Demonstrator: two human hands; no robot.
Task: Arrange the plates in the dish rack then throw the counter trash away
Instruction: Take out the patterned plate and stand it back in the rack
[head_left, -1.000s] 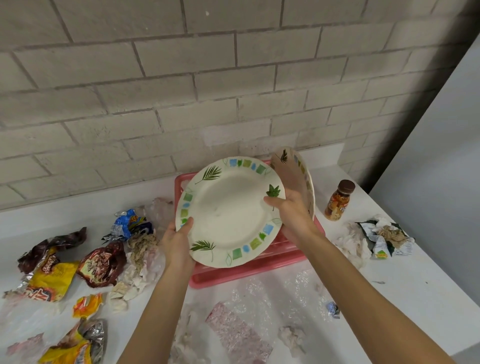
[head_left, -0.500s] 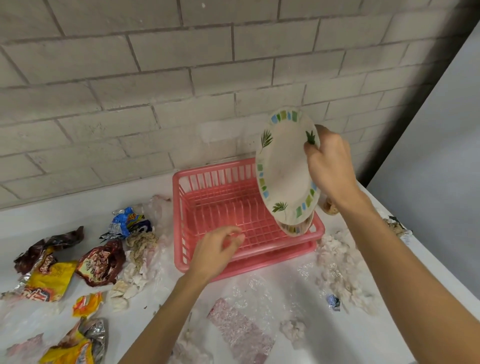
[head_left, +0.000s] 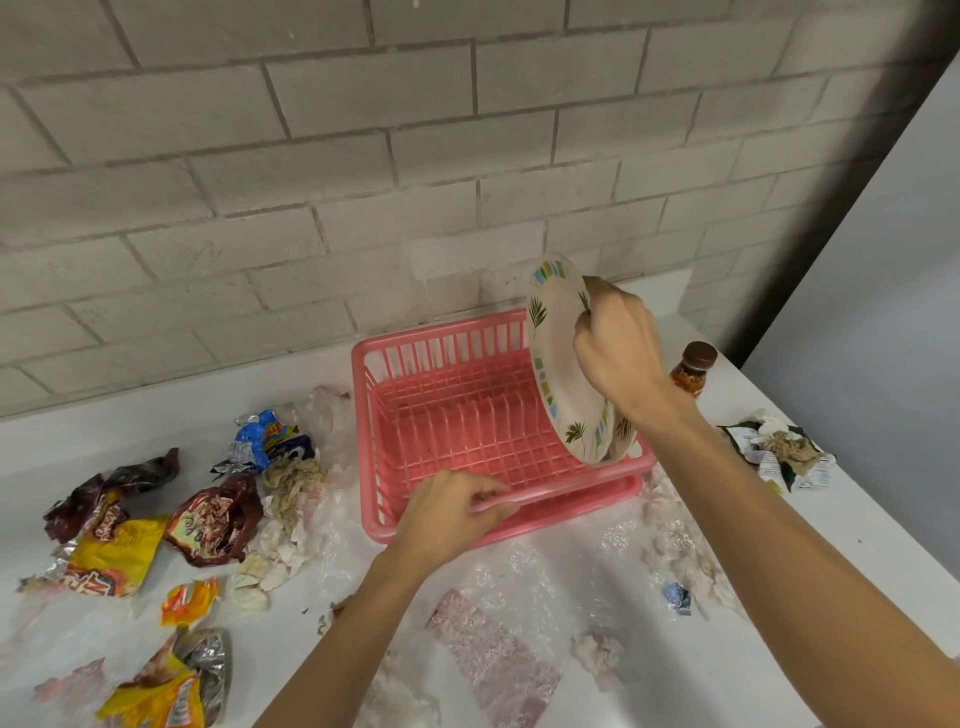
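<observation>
Starting at the left of the frame, the snack wrappers (head_left: 114, 551) lie scattered on the tabletop (head_left: 104, 431), untouched, so the trash half of your task has not begun. Toward the centre you find your left hand (head_left: 447, 514), which a second ago supported the plate's lower edge. It has since let go and now has its fingers curled over the front rim of the pink dish rack (head_left: 441, 364), steadying it. Right of that, the plate (head_left: 558, 374) has been turned from nearly flat to standing on edge. Its bottom dips into the right end of the rack, just in front of a second plate (head_left: 623, 434) whose edge peeks out behind it. Your right hand (head_left: 618, 348) alone carries it, fingers pinching the upper rim. I judge the plate is about to seat between the tines, though whether it touches them yet is hidden. Further right stand a bottle (head_left: 691, 371) and a wad of crumpled paper (head_left: 779, 447), both waiting on the tabletop.
</observation>
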